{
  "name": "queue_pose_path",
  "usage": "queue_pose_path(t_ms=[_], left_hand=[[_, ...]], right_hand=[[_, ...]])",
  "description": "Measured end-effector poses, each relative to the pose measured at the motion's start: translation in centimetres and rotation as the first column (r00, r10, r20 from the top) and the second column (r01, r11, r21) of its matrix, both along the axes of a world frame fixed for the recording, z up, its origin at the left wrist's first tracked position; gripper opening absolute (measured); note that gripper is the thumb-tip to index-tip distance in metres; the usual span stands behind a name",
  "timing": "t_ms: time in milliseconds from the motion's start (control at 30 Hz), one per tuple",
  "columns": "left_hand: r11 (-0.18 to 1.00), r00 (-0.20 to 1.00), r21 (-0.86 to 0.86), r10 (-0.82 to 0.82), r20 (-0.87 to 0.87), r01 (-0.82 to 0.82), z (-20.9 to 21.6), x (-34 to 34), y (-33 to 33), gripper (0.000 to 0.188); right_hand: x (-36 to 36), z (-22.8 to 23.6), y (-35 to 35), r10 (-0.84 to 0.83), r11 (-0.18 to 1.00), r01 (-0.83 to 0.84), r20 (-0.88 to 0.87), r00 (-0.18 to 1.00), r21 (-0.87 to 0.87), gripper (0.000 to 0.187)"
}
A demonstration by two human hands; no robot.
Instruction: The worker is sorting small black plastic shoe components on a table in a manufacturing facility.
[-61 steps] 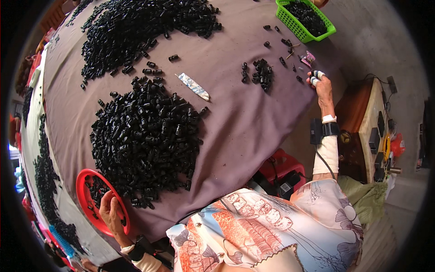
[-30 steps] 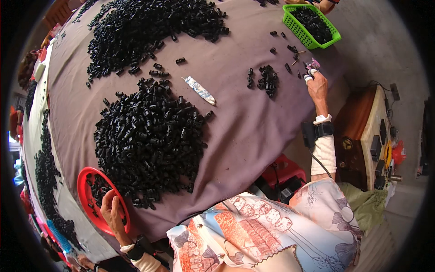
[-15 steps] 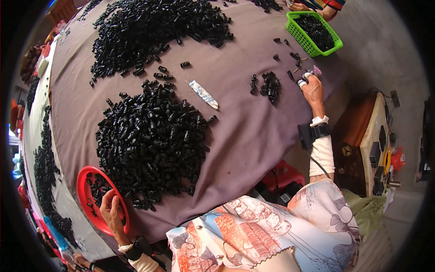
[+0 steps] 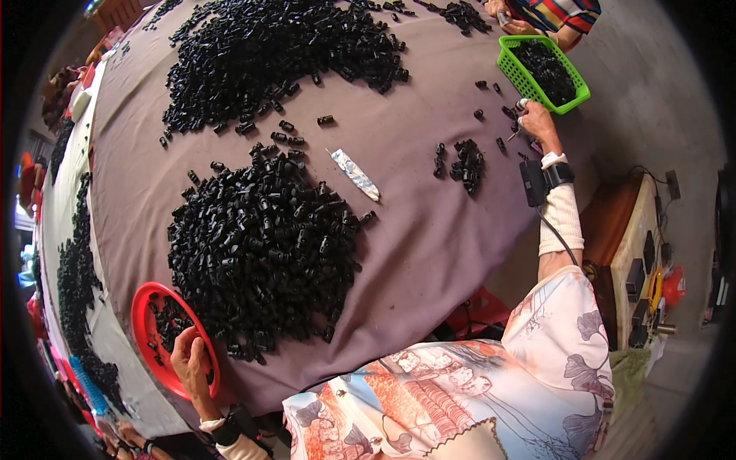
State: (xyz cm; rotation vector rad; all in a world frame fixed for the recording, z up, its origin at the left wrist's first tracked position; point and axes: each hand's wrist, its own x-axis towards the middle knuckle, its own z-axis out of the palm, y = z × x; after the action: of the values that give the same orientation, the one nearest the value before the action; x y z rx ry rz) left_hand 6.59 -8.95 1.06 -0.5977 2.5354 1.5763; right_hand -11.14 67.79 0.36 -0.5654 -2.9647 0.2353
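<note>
My left hand (image 4: 192,359) is over the inner side of a red plastic basin (image 4: 139,322) that holds small black pieces. Its fingers are bent and close together; whatever they may grip is hidden. At the far right, my right hand (image 4: 540,126), with white wraps on its fingertips, is closed in a pinch beside a few loose black parts. A thin stick-like bit shows under its fingers, too small to name. Close by stands a green plastic basket (image 4: 507,64) of black parts. A small cluster of black cylindrical parts (image 4: 467,165) lies left of that hand.
A large heap of black parts (image 4: 261,253) lies before me, with another heap (image 4: 276,61) beyond. Between them and the cluster is a silvery-white narrow packet (image 4: 355,174). A person in a striped sleeve (image 4: 563,14) is behind the basket. A wooden cabinet (image 4: 613,222) stands right.
My right hand has moved farther away, toward the green basket, and the pink bit beside it no longer shows. My left hand stays at the red basin. The view has shifted slightly.
</note>
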Motion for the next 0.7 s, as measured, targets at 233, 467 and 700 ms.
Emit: queue_pose_path(t_ms=[233,467,700], left_hand=[[0.999,0.997,-0.038,-0.006,-0.08,0.003,0.0,-0.4,0.9,0.018],[1.0,1.0,-0.02,0.001,-0.03,-0.002,1.0,-0.6,1.7,0.018],[0.995,0.992,-0.087,-0.049,-0.115,0.04,-0.3,-0.3,0.6,0.019]], right_hand=[[1.5,-0.7,1.5,-0.033,0.998,0.036,-0.055,0.998,0.045,0.026],[2.5,0.3,0.5,-0.053,0.999,0.052,-0.127,0.99,-0.017,0.024],[2.7,0.0,-0.8,0.06,0.998,-0.056,-0.174,0.983,0.029,0.027]])
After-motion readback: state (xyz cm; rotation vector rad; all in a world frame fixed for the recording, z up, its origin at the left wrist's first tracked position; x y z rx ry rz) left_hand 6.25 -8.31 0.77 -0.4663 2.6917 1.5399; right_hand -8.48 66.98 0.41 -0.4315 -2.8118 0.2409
